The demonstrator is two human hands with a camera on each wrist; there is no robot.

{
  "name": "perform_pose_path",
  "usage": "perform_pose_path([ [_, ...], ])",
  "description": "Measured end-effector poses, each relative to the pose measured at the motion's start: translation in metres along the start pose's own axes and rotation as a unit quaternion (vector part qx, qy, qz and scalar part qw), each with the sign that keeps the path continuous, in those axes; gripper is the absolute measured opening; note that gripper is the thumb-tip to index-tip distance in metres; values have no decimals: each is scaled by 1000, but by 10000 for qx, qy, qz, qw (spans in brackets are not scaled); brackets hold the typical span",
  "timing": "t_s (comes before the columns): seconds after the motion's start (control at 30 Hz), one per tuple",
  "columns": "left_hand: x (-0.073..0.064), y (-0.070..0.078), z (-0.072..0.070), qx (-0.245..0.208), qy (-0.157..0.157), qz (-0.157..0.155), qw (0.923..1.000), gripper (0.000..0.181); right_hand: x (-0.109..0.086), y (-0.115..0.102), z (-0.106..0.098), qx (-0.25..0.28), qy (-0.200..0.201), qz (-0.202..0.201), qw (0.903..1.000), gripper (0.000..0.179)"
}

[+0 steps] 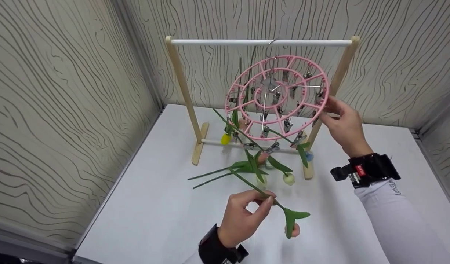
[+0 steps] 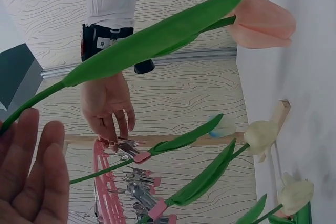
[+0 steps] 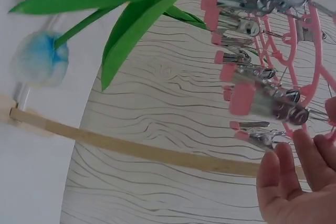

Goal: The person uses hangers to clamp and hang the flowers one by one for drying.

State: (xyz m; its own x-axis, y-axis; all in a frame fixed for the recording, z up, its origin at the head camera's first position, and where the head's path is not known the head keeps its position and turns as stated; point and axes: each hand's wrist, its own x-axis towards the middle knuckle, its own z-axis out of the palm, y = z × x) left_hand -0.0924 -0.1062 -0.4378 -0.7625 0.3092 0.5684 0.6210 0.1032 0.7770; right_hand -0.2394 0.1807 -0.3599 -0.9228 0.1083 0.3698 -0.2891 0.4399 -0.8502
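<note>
My left hand [image 1: 243,216] pinches the green stem of an artificial pink tulip [image 2: 262,22] between thumb and fingers. Its flower end points down to the right in the head view. At the right side of a round pink clip hanger [image 1: 303,126], my right hand [image 1: 345,126] grips the rim with its fingertips. Metal clips with pink tips hang from the rings. Several tulips hang head down from clips: a yellow tulip [image 1: 225,138], a white tulip [image 1: 289,179] and a blue-and-white tulip [image 3: 42,59] among them. Leaves and clips partly hide the others.
The hanger's hook hangs on the white bar [image 1: 225,42] of a wooden-legged stand [image 1: 182,84]. Below it is a white table [image 1: 148,205], where green stems [image 1: 210,179] lie or hang low. Wood-grain panels [image 1: 78,73] enclose the back and sides.
</note>
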Motion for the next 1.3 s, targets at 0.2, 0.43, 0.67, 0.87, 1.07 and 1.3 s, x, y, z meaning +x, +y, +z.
perform_pose_path([
  [0.2,0,0,-1,56,57,-59,10000,16,2,2,0,1135,87,68,9935,43],
  [0.43,0,-1,-1,11,44,-168,9998,17,-5,-1,-1,1747,-133,124,9844,43],
  [0.67,0,0,0,-6,68,-138,9999,16,-19,-17,8,1502,-547,69,9871,41],
  [0.87,-1,-1,0,18,97,-130,9999,16,-28,-23,26,1602,-524,-139,9856,35],
  [1.07,-2,-3,0,-17,108,-105,9999,15,-34,-31,51,1140,-501,-411,9914,28],
  [1.3,-1,-9,-2,205,114,-192,9995,20,-35,-40,74,685,-687,-460,9942,22],
])
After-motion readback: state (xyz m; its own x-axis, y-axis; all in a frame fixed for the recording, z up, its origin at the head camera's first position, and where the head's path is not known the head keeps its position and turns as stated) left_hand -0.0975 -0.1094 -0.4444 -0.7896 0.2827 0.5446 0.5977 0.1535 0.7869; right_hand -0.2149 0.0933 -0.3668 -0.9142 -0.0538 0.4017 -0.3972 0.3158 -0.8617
